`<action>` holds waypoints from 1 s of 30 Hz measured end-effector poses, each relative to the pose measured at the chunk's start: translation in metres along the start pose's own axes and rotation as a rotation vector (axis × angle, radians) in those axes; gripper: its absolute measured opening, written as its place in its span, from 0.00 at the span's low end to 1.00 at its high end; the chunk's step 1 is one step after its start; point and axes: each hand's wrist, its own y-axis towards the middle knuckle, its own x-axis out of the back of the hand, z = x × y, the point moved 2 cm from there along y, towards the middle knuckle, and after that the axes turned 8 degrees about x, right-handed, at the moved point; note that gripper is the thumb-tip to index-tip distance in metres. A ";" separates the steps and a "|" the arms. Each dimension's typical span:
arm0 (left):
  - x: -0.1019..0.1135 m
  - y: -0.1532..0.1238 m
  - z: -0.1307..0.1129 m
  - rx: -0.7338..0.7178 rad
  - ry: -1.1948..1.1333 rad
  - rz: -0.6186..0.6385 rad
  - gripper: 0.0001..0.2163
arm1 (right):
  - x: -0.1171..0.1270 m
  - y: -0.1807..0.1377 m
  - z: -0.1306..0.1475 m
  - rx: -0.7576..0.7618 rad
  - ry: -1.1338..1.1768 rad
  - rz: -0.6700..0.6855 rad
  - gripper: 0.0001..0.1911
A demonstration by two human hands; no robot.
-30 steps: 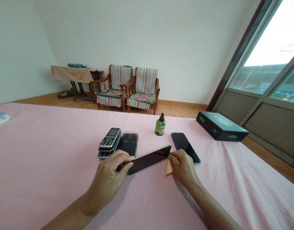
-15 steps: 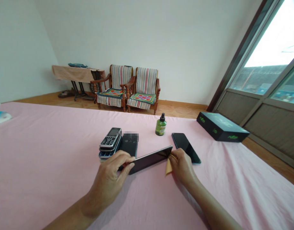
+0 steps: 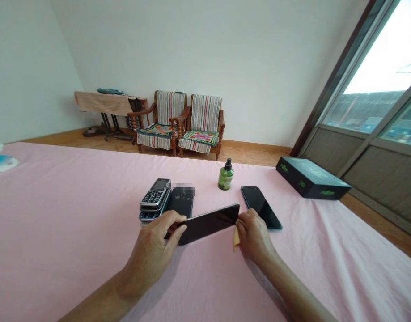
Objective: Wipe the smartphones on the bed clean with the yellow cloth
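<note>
My left hand [image 3: 158,243] pinches one end of a dark smartphone [image 3: 208,224] between thumb and fingers, holding it tilted above the pink cloth [image 3: 74,214]. At the phone's other end, my right hand [image 3: 255,235] is closed on a yellow wiping cloth [image 3: 236,239], pressed at the phone's edge; part of that cloth is hidden by the fingers. Beyond my left hand stand stacked keypad phones [image 3: 155,197], beside a black phone [image 3: 181,201] lying flat. Another smartphone [image 3: 261,207], screen up, lies just past my right hand.
A green spray bottle [image 3: 226,175] with a black top stands upright behind the held phone. To the right sits a black box [image 3: 312,178] with green print. Two wooden chairs [image 3: 201,118] and a cloth-covered sewing table [image 3: 106,103] are by the far wall.
The held phone has turned slightly, so more of its dark face shows. My right hand and the yellow cloth have shifted a little at the phone's end. The left hand keeps its grip.
</note>
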 end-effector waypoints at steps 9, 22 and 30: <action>0.001 -0.004 -0.005 0.072 -0.102 -0.047 0.04 | 0.007 0.000 0.004 -0.041 0.115 -0.040 0.10; 0.006 0.004 0.004 0.486 -0.470 -0.117 0.09 | 0.000 -0.006 0.021 -0.686 1.414 0.045 0.17; -0.010 -0.004 -0.003 0.521 -0.580 -0.034 0.09 | -0.004 -0.013 0.051 -0.652 1.586 0.097 0.15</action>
